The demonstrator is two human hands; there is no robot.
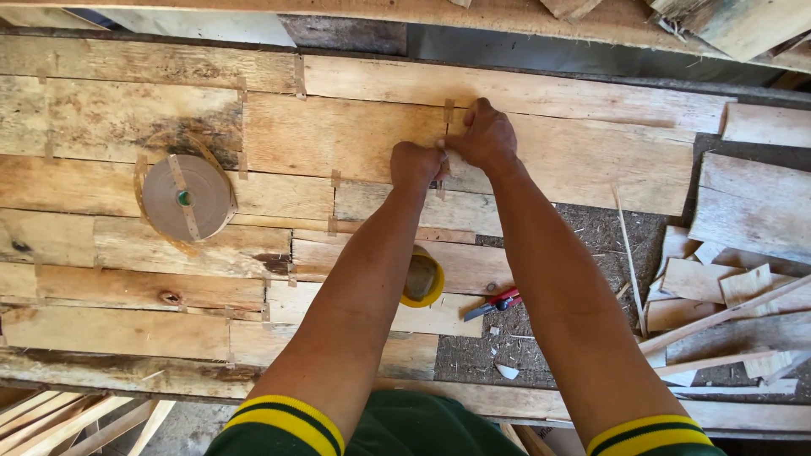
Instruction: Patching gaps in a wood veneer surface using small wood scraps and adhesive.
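While both arms reach forward over the table (84, 325), the left hand (416, 164) and the right hand (485, 135) meet at a seam between two thin wood sheets (338, 135); the left hand is closed in a fist with its fingers pinched on what looks like a short strip of brown paper tape (448, 110), and the right hand is curled down, fingertips pressing on that same strip, though what lies under the fingers is hidden; the strip sits upright across the joint, near the far middle of the patchwork of sheets. As a judgement, the pressing goes best with the strip kept straight across the seam, laid flat from one end to the other so no bubble or fold forms, and with the two sheets butted close beneath it. A roll of brown tape (186, 198) lies well apart to the left on the sheets; a yellow-rimmed cup (424, 279) sits under the left forearm, and a red-handled cutter (494, 302) lies just beside it on the right, so a drawn-back elbow could knock either. To the right the sheets end in a ragged edge over bare, gritty surface with loose wood scraps (718, 287); the left side offers broad flat room.
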